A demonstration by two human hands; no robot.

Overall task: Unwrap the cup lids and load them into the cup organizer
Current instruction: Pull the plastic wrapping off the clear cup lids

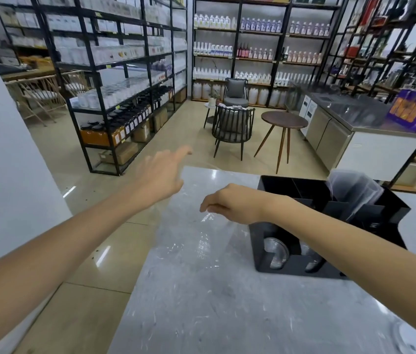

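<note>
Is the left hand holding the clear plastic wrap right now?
No. The left hand is stretched out with straight fingers beyond the counter edge, while the right hand pinches the clear plastic wrap.

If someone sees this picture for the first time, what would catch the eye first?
Probably the two bare arms reaching over the grey marble counter: the left hand spread open and blurred at the counter's far left corner, the right hand pinching a clear plastic wrapper. Next, the black cup organizer stands at right.
</note>
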